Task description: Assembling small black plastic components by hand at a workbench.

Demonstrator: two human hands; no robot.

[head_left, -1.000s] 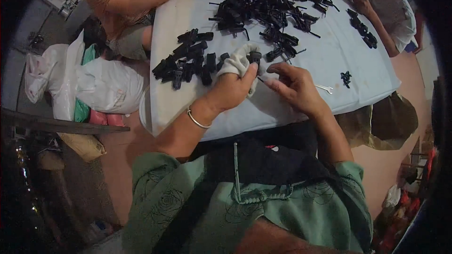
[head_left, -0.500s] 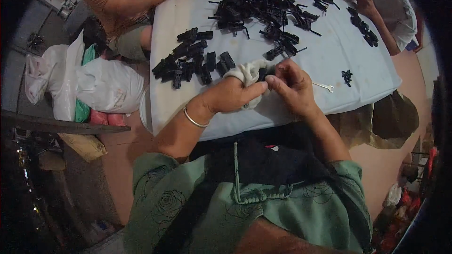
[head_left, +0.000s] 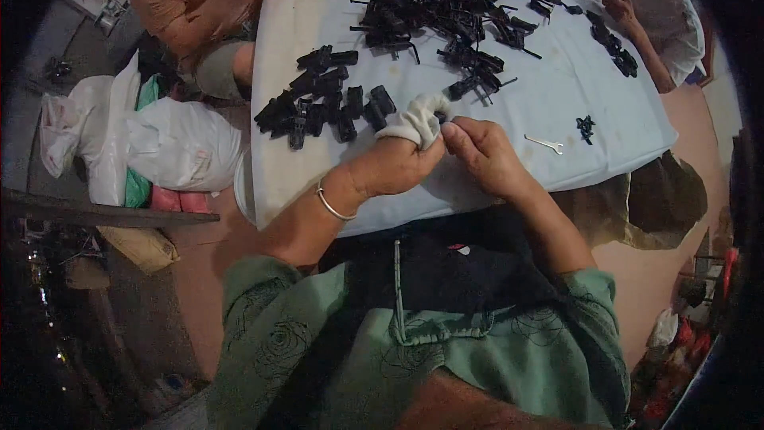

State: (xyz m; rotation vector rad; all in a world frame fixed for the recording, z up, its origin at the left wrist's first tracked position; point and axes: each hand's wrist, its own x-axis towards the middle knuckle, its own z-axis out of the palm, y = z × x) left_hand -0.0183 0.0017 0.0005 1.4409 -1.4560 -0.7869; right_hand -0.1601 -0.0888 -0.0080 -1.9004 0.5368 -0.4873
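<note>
My left hand (head_left: 394, 166), with a bangle on its wrist, is closed on a bunched off-white cloth (head_left: 417, 118) above the table's near edge. A small dark bit of a black part (head_left: 441, 118) shows at the cloth's right side; the cloth and fingers hide the rest. Against that spot, my right hand (head_left: 487, 155) is closed, thumb and forefinger pinched at the part. A group of black plastic parts (head_left: 322, 99) lies just left of the cloth. To the right of my right hand lies a small open-end wrench (head_left: 544, 144).
A large heap of black parts with rods (head_left: 446, 0) covers the table's far middle. More parts (head_left: 613, 46) lie at the right edge, and a small dark cluster (head_left: 585, 129) beyond the wrench. Two people sit across, left and right. White bags (head_left: 183, 143) stand at left.
The cloth has been drawn up over the black part, which shows less now. My right hand's fingers have closed in lower. The left person's hand has pulled back from the table.
</note>
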